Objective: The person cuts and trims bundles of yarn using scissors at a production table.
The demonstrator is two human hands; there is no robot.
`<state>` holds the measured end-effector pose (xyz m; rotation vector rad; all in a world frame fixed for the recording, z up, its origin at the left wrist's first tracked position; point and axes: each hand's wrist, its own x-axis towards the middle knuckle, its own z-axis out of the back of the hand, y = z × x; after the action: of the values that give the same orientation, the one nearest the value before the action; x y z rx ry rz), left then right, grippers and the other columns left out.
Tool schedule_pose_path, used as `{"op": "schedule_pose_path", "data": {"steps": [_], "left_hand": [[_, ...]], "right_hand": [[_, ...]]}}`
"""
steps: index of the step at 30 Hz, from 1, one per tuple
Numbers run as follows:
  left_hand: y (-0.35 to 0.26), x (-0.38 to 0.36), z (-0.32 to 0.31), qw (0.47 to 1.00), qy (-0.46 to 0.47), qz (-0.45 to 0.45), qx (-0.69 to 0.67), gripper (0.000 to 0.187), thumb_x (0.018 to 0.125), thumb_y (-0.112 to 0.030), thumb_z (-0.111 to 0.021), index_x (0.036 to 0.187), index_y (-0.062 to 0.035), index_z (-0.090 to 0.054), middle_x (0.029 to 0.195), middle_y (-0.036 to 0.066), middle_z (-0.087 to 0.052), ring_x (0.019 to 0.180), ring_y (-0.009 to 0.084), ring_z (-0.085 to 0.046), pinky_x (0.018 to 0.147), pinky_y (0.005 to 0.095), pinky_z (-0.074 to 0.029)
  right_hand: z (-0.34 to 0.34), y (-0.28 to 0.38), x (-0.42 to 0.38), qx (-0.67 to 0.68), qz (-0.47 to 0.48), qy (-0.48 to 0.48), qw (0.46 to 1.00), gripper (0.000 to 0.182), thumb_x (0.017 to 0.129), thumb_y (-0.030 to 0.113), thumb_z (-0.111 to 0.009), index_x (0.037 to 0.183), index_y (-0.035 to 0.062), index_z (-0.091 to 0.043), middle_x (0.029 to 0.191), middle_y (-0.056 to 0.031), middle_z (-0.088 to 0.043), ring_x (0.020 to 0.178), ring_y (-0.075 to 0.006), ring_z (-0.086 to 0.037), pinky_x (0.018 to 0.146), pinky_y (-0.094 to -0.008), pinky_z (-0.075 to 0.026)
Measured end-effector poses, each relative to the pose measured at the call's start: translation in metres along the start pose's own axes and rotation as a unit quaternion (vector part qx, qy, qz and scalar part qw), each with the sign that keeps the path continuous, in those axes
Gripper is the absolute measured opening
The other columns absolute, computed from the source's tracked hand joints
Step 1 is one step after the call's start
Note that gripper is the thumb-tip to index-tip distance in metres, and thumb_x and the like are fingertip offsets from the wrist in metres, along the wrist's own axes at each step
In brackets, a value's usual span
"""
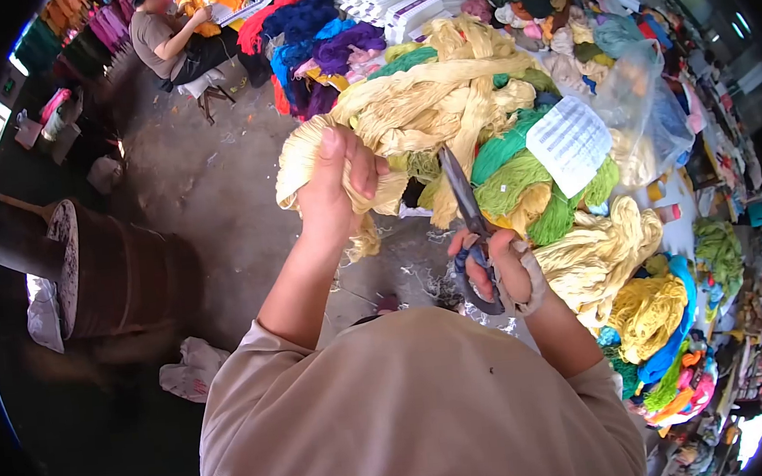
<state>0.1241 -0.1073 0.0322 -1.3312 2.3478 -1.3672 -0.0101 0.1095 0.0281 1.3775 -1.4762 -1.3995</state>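
My left hand (340, 178) is closed around a cream-yellow skein of yarn (299, 159), with part of it hanging below my fist. In my right hand (500, 269) is a pair of dark metal scissors (459, 187), fingers wrapped round the handles. The blades point up and away from me, toward the yarn pile, and look closed or nearly so. Long cream skeins (424, 100) lie across the pile just beyond both hands. Green yarn (520, 182) sits to the right of the blades, partly under a printed paper sheet (571, 144).
A clear plastic bag (643, 101) and more cream skeins (601, 252) lie on the right. Blue and purple yarn (330, 41) is heaped farther back. A rusty barrel (124, 267) stands at left. Another person (168, 40) sits at the upper left. Scraps litter the floor.
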Motion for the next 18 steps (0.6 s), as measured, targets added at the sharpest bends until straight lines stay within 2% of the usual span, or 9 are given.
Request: {"op": "schedule_pose_path", "data": {"steps": [3,6,8,10,14,15,16,17,18], "left_hand": [[0.002,-0.002,0.002,1.0,-0.007,-0.002,0.007,0.039,0.105,-0.045,-0.042,0.083,-0.0123,-0.043,0.054,-0.002,-0.038,0.048,0.0106,-0.038,0.069,0.0309,-0.045],[0.001,-0.004,0.0,1.0,-0.011,0.0,0.026,0.04,0.105,-0.045,-0.042,0.081,-0.0124,-0.043,0.054,-0.002,-0.038,0.048,0.0106,-0.038,0.068,0.0306,-0.045],[0.0,-0.003,0.0,0.999,-0.022,0.002,0.031,0.04,0.105,-0.045,-0.042,0.081,-0.0125,-0.043,0.054,-0.002,-0.038,0.048,0.0106,-0.038,0.067,0.0305,-0.045],[-0.001,-0.002,0.003,1.0,-0.02,0.002,-0.005,0.043,0.104,-0.044,-0.046,0.079,-0.0081,-0.049,0.056,0.001,-0.043,0.05,0.0118,-0.045,0.069,0.0321,-0.05],[0.002,-0.007,0.009,1.0,0.002,0.004,0.016,0.046,0.104,-0.046,-0.044,0.078,-0.0082,-0.047,0.06,0.001,-0.045,0.055,0.0122,-0.047,0.071,0.0321,-0.05],[0.006,-0.009,0.01,0.996,0.044,-0.002,0.079,0.044,0.104,-0.044,-0.044,0.08,-0.0076,-0.049,0.064,0.002,-0.048,0.061,0.0136,-0.05,0.072,0.0337,-0.051],[0.011,-0.012,0.011,0.986,0.083,-0.011,0.144,0.043,0.105,-0.043,-0.045,0.082,-0.0069,-0.051,0.068,0.002,-0.051,0.066,0.015,-0.053,0.074,0.0352,-0.051],[0.035,-0.018,0.025,0.983,0.12,0.046,0.129,0.033,0.103,-0.036,-0.051,0.096,-0.0043,-0.058,0.08,0.005,-0.058,0.078,0.0202,-0.058,0.082,0.039,-0.051],[0.028,-0.023,0.013,0.946,0.163,0.038,0.278,0.033,0.097,-0.029,-0.06,0.122,-0.0065,-0.059,0.108,0.015,-0.064,0.102,0.0309,-0.061,0.095,0.0459,-0.047]], "right_hand": [[-0.001,0.0,-0.001,0.001,0.023,-0.033,0.999,0.073,0.095,0.068,-0.043,0.107,-0.0012,-0.059,0.059,0.0004,-0.047,0.044,-0.0058,-0.039,0.042,-0.0217,-0.032],[-0.004,-0.004,-0.001,-0.004,0.044,-0.046,0.998,0.075,0.093,0.071,-0.043,0.11,-0.0008,-0.058,0.059,-0.0006,-0.047,0.048,-0.0077,-0.042,0.046,-0.0228,-0.036],[-0.01,-0.013,0.0,0.032,0.041,-0.05,0.997,0.082,0.088,0.077,-0.043,0.11,-0.0012,-0.055,0.061,-0.0007,-0.05,0.044,-0.0092,-0.043,0.043,-0.0214,-0.036],[-0.004,-0.007,-0.009,-0.005,0.028,-0.058,0.998,0.076,0.092,0.072,-0.044,0.11,-0.0014,-0.057,0.06,-0.0006,-0.049,0.046,-0.0076,-0.043,0.045,-0.0213,-0.034],[0.0,0.002,-0.009,-0.02,0.038,-0.125,0.991,0.067,0.097,0.064,-0.045,0.104,-0.0004,-0.062,0.057,0.0001,-0.047,0.045,-0.0063,-0.04,0.044,-0.0209,-0.03],[0.006,-0.003,-0.007,0.025,0.056,-0.104,0.993,0.056,0.096,0.054,-0.057,0.11,-0.0006,-0.061,0.063,0.0006,-0.05,0.05,-0.0069,-0.045,0.048,-0.0205,-0.035],[0.006,-0.005,-0.002,-0.009,0.118,-0.115,0.986,0.054,0.092,0.047,-0.066,0.117,-0.0004,-0.058,0.071,-0.0001,-0.053,0.059,-0.0084,-0.049,0.056,-0.0222,-0.04],[0.005,-0.005,0.006,-0.043,0.181,-0.123,0.975,0.058,0.087,0.039,-0.075,0.123,-0.0003,-0.054,0.079,-0.0007,-0.057,0.069,-0.0099,-0.054,0.064,-0.0239,-0.044],[0.009,-0.003,0.013,-0.054,0.227,-0.097,0.968,0.084,0.073,0.029,-0.089,0.137,0.0011,-0.041,0.105,-0.004,-0.056,0.099,-0.0163,-0.055,0.092,-0.0336,-0.044]]}}
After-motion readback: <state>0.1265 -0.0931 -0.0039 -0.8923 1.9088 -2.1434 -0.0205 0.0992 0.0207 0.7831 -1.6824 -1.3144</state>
